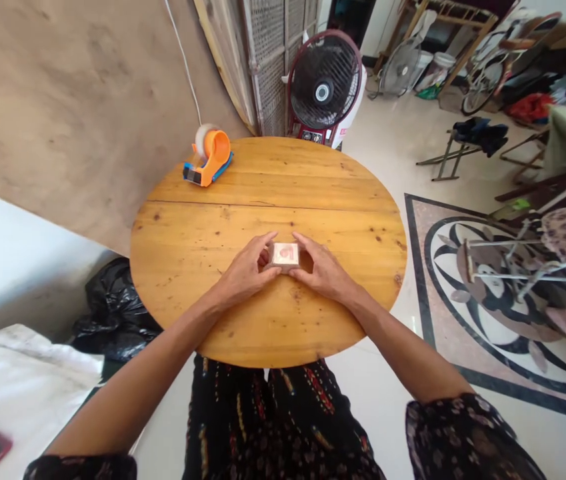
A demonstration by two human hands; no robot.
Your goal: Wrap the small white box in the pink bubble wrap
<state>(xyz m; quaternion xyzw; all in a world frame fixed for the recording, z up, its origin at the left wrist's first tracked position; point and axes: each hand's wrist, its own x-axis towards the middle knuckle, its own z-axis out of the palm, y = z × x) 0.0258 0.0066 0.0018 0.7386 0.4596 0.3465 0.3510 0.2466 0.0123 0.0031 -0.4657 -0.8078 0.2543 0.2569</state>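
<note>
A small pale box-shaped stack, with a reddish picture on its top, sits at the middle of the round wooden table. It looks like a pack of cards, though I cannot make out its exact kind. My left hand grips its left side, thumb at the near edge and fingers curved around the far corner. On the opposite side my right hand mirrors that hold. Both forearms rest over the near edge of the table.
An orange and blue tape dispenser with a roll of clear tape stands at the table's far left. Behind the table is a fan. Black plastic bags lie on the floor at left. A folding stool stands at right.
</note>
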